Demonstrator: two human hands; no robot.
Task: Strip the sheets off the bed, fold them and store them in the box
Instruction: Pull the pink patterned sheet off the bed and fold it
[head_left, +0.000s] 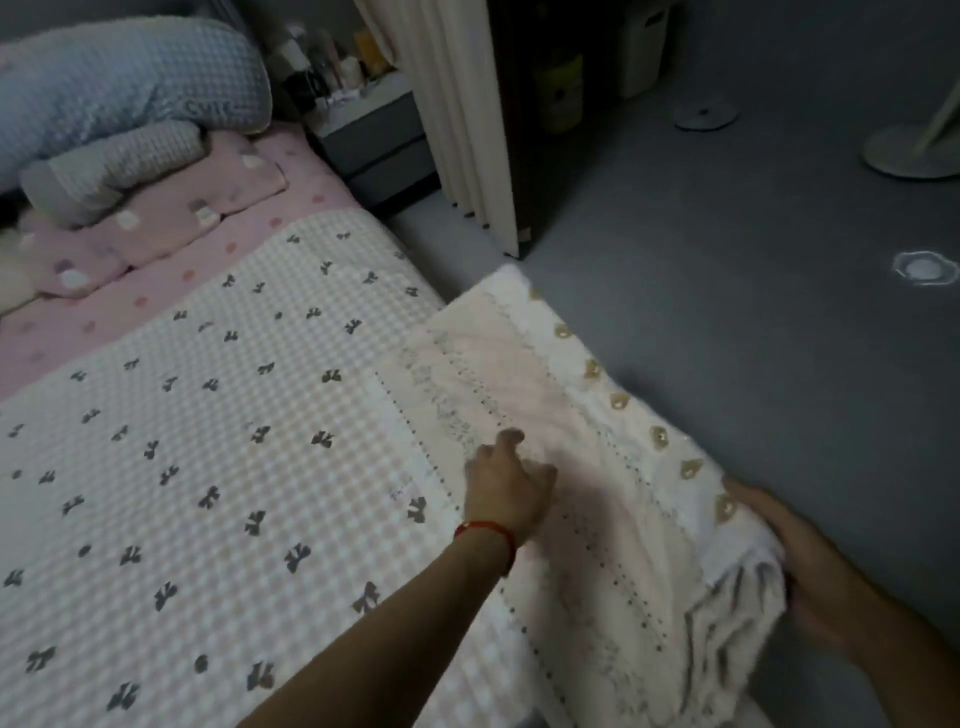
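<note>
Bed (171, 467) fills the left and centre of the frame, covered by a cream checked sheet (218, 415) printed with small dark bows. A pink dotted sheet (311, 208) shows beyond it toward the upper left, under a pink pillow (156, 228), a grey rolled blanket (109, 171) and a blue quilt (130, 88). A folded cream and pink sheet (597, 467) with a white trim lies along the bed's right edge, lower right of the frame. The right hand (810, 566) grips its near corner, fingers curled around the bunched layers. The left hand (506, 491), a red string (488, 535) at its wrist, rests on top with fingers loosely bent; blur hides whether it pinches the cloth.
</note>
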